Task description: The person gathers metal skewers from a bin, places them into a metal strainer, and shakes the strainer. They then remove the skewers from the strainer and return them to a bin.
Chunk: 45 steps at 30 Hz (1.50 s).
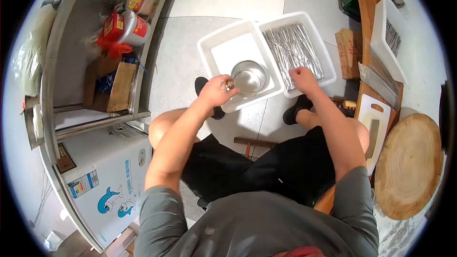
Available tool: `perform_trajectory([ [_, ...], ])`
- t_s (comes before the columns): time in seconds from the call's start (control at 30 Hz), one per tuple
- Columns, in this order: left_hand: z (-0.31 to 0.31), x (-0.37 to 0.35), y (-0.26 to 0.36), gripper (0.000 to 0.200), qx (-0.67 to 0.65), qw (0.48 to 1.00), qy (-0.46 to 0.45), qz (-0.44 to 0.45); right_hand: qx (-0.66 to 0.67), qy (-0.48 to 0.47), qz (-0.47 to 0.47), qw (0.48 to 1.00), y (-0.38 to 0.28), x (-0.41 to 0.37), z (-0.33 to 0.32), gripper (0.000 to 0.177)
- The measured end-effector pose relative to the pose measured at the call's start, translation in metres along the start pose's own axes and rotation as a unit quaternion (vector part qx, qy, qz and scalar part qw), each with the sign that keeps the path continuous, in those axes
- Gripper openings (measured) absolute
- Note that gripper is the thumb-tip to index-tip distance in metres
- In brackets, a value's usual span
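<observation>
Left hand (pixel 218 92) is clasped on a round metal vessel (pixel 249 77). Right hand (pixel 305 82) touches metal rods (pixel 289 47); grip cannot be determined.

A round, silvery metal vessel (pixel 249 76) faces mouth-up at the near end of one white plastic tub (pixel 228 50), close to the side that adjoins a second white tub (pixel 322 52); whether its base touches the bottom is unclear. In that second tub lie many long, thin, shiny metal sticks (pixel 291 47), heaped loosely lengthwise, roughly parallel, some crossing.
</observation>
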<state>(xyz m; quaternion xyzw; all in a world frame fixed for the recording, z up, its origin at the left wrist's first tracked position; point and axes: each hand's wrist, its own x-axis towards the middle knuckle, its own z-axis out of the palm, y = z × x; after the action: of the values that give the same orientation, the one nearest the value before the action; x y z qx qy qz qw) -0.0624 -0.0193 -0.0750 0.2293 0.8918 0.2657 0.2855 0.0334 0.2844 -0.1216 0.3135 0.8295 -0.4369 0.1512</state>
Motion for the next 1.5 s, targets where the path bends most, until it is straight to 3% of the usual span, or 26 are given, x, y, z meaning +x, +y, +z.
perform_trajectory([
  [0.03, -0.004, -0.002, -0.006, 0.046, 0.016, 1.000, 0.010, 0.020, -0.019, 0.029, 0.006, 0.999, 0.035, 0.036, 0.005, 0.041],
  [0.1, -0.033, -0.016, 0.014, 0.051, 0.066, 0.990, -0.121, -0.033, -0.074, 0.039, 0.030, 0.996, 0.047, 0.055, -0.007, 0.041],
  [0.17, -0.049, -0.021, 0.021, 0.058, 0.215, 0.958, -0.182, -0.052, -0.110, 0.075, 0.048, 0.990, 0.073, 0.077, 0.004, 0.040],
  [0.27, -0.063, -0.022, 0.030, 0.068, 0.336, 0.914, -0.216, -0.077, -0.168, 0.062, 0.072, 0.981, 0.083, 0.106, 0.025, 0.040],
  [0.43, -0.045, -0.007, 0.034, 0.077, 0.260, 0.918, -0.287, 0.087, -0.281, 0.095, 0.081, 0.952, 0.085, 0.146, 0.059, 0.054],
  [0.57, -0.026, -0.008, 0.039, 0.046, 0.310, 0.883, -0.347, 0.067, -0.291, 0.163, 0.054, 0.941, 0.095, 0.179, 0.072, 0.065],
  [0.6, -0.026, -0.005, 0.039, 0.028, 0.321, 0.885, -0.313, 0.126, -0.299, 0.171, 0.053, 0.937, 0.095, 0.184, 0.072, 0.065],
  [0.67, -0.028, 0.001, 0.043, 0.026, 0.312, 0.882, -0.333, 0.122, -0.305, 0.146, 0.067, 0.939, 0.097, 0.189, 0.071, 0.069],
  [0.87, -0.031, 0.000, 0.037, 0.023, 0.331, 0.880, -0.331, 0.086, -0.319, 0.162, -0.017, 0.934, 0.127, 0.208, 0.062, 0.059],
  [1.0, -0.048, 0.003, 0.049, 0.021, 0.401, 0.871, -0.283, 0.037, -0.331, 0.160, 0.021, 0.930, 0.139, 0.220, 0.056, 0.054],
  [1.1, -0.052, 0.012, 0.062, 0.020, 0.381, 0.881, -0.275, 0.055, -0.297, 0.240, -0.095, 0.919, 0.096, 0.203, 0.070, 0.059],
  [1.2, -0.052, 0.024, 0.074, 0.020, 0.292, 0.904, -0.294, 0.109, -0.298, 0.213, -0.121, 0.922, 0.076, 0.199, 0.102, 0.070],
  [1.3, -0.030, 0.013, 0.058, 0.019, 0.320, 0.883, -0.298, 0.171, -0.325, 0.191, -0.022, 0.926, 0.066, 0.200, 0.102, 0.082],
  [1.5, -0.029, 0.013, 0.054, 0.019, 0.318, 0.880, -0.302, 0.181, -0.331, 0.172, -0.014, 0.928, 0.062, 0.215, 0.098, 0.077],
])
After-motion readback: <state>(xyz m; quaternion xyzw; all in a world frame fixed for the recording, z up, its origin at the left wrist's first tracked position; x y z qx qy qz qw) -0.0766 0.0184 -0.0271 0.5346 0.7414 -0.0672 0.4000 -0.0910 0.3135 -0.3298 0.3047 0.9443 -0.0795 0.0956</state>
